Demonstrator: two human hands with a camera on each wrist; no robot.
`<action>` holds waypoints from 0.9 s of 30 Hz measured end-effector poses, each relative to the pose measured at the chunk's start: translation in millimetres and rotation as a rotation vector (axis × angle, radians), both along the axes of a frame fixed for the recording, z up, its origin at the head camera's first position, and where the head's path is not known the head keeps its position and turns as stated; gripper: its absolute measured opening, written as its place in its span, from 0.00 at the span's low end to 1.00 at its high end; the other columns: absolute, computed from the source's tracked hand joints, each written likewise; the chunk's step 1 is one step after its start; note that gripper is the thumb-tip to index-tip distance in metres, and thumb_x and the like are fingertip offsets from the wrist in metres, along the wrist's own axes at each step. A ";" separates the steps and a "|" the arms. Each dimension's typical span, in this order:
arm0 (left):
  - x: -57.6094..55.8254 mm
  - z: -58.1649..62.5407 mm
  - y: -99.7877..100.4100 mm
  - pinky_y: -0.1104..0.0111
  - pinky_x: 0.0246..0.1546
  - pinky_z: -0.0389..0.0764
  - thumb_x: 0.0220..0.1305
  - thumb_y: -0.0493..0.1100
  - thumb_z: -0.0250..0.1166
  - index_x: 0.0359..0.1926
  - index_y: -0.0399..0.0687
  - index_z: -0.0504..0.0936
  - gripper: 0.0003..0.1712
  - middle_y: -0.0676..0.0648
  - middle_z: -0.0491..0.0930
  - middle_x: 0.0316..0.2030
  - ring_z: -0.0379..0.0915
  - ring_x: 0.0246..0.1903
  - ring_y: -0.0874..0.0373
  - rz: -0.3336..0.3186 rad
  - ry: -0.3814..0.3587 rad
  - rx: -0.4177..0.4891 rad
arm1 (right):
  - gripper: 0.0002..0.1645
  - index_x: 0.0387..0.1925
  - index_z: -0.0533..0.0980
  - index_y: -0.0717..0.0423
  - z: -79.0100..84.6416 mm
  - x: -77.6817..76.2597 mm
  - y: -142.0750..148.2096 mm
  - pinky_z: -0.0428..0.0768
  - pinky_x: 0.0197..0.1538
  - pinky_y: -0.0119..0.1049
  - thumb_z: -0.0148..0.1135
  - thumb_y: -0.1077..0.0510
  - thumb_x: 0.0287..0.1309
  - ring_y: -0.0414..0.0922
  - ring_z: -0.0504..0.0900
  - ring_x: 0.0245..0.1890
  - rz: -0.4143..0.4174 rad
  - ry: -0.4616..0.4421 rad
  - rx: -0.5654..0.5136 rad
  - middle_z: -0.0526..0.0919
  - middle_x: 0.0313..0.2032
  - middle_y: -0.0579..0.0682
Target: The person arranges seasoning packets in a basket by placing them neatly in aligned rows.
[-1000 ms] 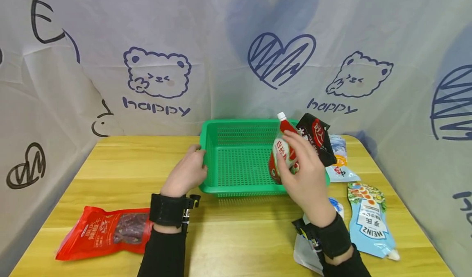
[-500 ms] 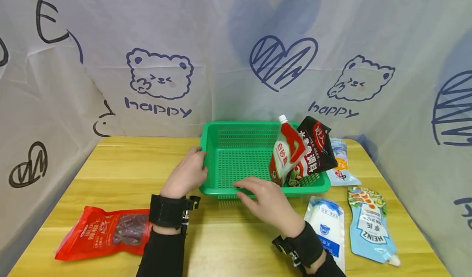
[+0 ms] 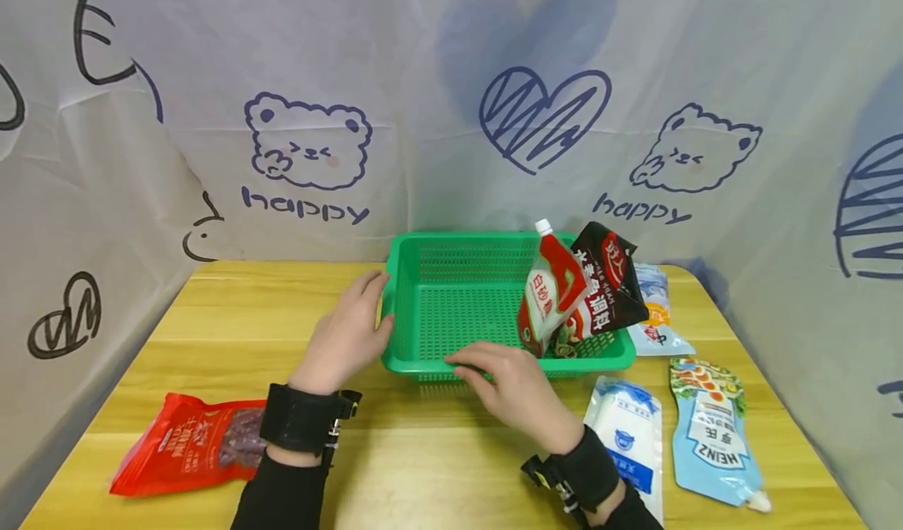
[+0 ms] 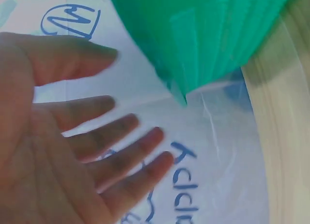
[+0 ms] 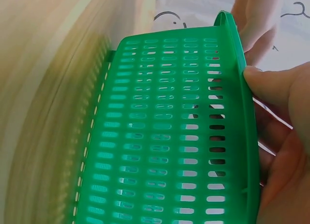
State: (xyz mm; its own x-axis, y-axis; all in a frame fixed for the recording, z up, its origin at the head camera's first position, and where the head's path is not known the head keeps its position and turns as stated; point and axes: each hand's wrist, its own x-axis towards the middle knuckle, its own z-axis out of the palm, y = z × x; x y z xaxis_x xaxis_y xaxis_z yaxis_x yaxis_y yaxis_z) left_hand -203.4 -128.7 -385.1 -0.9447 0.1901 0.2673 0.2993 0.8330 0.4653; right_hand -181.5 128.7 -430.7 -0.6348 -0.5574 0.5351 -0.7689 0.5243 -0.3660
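A green plastic basket point(image 3: 466, 367) with slotted walls stands at the table's middle. My right hand point(image 3: 518, 393) pinches its front rim; in the right wrist view the thumb point(image 5: 271, 86) presses the outer side and the fingers reach over inside. Beside the basket's left end is my left hand point(image 3: 343, 334), its fingers spread and apart from the rim in the left wrist view. At the basket's right end, a red-and-white spouted pouch point(image 3: 546, 299) stands tilted, with a black seasoning packet point(image 3: 610, 275) leaning behind it over the edge.
A red bag of dried food point(image 3: 190, 444) lies at the left front. To the right lie a white-and-blue packet point(image 3: 628, 432), a light blue Heinz pouch point(image 3: 716, 436) and another pale packet point(image 3: 656, 318) next to the basket. A drawn-on cloth point(image 3: 437, 161) hangs behind the table.
My right hand has let go of the spouted pouch in the basket and moved left to the front rim. My left hand has released the left rim and shifted slightly left.
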 end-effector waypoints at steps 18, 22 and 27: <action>54.9 -6.7 -93.6 0.36 0.66 0.69 0.66 0.41 0.72 0.75 0.35 0.66 0.40 0.33 0.62 0.74 0.62 0.70 0.33 -0.067 0.106 -0.146 | 0.12 0.50 0.88 0.47 -0.9 1.5 -0.4 0.86 0.50 0.44 0.71 0.56 0.66 0.45 0.88 0.49 -0.038 -0.013 0.012 0.90 0.48 0.46; 68.1 -14.6 -117.3 0.35 0.64 0.70 0.64 0.47 0.75 0.76 0.38 0.66 0.45 0.34 0.61 0.75 0.61 0.70 0.33 -0.060 -0.007 -0.161 | 0.12 0.50 0.88 0.47 -1.0 1.6 -0.5 0.86 0.50 0.43 0.71 0.56 0.65 0.45 0.88 0.49 -0.039 -0.010 0.005 0.90 0.48 0.46; 82.9 -29.1 -143.2 0.34 0.60 0.73 0.54 0.66 0.78 0.75 0.40 0.67 0.57 0.34 0.63 0.74 0.62 0.69 0.31 -0.049 -0.177 -0.173 | 0.12 0.50 0.88 0.47 -1.6 1.4 0.2 0.86 0.49 0.43 0.72 0.56 0.65 0.44 0.88 0.48 -0.040 -0.003 -0.001 0.90 0.48 0.45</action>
